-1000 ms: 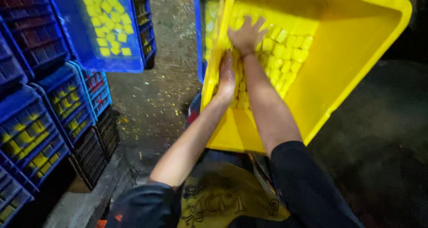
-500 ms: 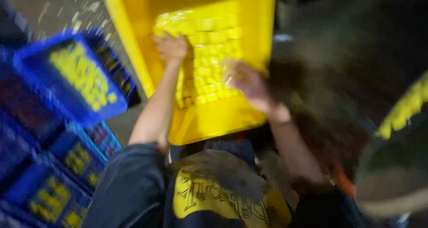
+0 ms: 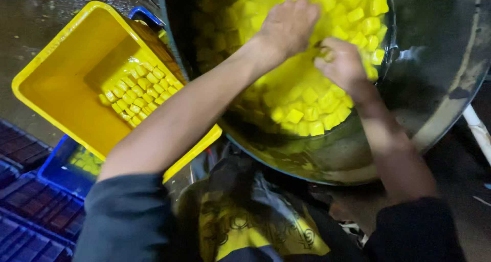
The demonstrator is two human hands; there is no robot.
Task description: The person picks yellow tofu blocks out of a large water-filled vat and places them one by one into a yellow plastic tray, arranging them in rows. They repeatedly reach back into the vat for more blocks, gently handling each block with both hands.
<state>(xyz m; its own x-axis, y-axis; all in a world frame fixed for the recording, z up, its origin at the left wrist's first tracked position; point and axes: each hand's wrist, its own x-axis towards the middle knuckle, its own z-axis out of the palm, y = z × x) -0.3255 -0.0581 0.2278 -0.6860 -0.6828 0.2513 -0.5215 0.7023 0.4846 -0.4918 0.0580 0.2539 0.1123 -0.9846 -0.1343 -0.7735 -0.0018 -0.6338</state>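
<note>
So I'm reaching both arms into the big metal pan [image 3: 434, 88], which is packed with yellow cubes [image 3: 307, 103]. My left hand [image 3: 287, 27] is lying palm-down on the heap near the pan's middle, fingers loosely spread, not gripping anything. My right hand [image 3: 341, 63] is curling into the cubes just beside it, but I can't tell whether it's actually holding any. Off the pan's left edge a yellow tub [image 3: 56, 88] is sitting tilted, with cubes in a neat block at its lower wall, over blue crates [image 3: 36, 211].
</note>
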